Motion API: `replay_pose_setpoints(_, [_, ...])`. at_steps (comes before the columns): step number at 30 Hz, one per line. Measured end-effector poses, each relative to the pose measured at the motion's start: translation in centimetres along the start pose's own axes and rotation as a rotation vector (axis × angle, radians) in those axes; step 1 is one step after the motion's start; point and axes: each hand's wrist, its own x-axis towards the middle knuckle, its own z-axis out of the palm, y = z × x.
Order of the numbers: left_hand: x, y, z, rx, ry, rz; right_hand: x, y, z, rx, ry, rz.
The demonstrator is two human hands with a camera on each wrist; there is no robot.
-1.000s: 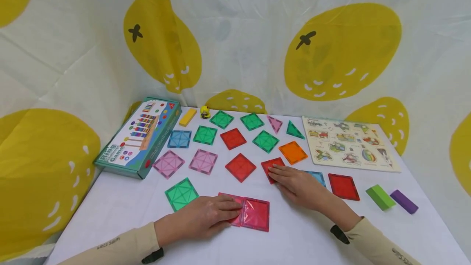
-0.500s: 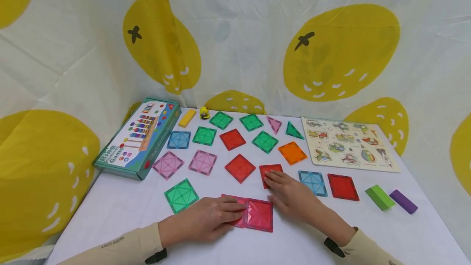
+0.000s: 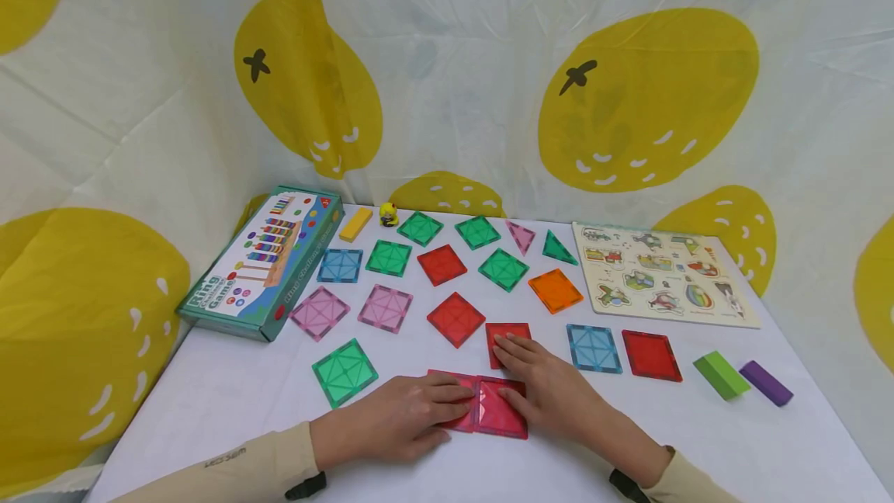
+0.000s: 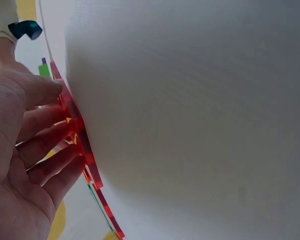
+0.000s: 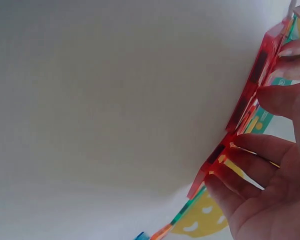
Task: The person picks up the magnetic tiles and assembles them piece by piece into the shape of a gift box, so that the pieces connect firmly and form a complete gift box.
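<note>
Two pinkish-red tiles point(image 3: 499, 420) lay flat and side by side, edges meeting, on the white table point(image 3: 244, 386) in front of me. My left hand point(image 3: 398, 419) rested over the left one, fingers nearly straight; my right hand point(image 3: 548, 383) had its thumb on the right one and its outstretched fingers on a red tile point(image 3: 506, 330) just beyond. Neither hand was curled round anything. I judged the tiles light and stiff, slick enough to slide under a flat push; a pinch at opposite edges seemed the surest hold, since the clear faces would probably scratch. The head view gave me their tops and how they met. Only the wrist views caught them edge-on, with dark patches point(image 5: 260, 61) along the rim point(image 5: 246, 103), though those views were dim and I couldn't tell what the patches were.
</note>
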Motion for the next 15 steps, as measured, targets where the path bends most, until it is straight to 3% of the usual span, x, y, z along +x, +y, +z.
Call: replay_pose_setpoints(15, [0.5, 0.5, 0.0, 0.023, -0.032, -0.019, -0.7, -1.4, 0.4, -0.011, -0.012, -0.035])
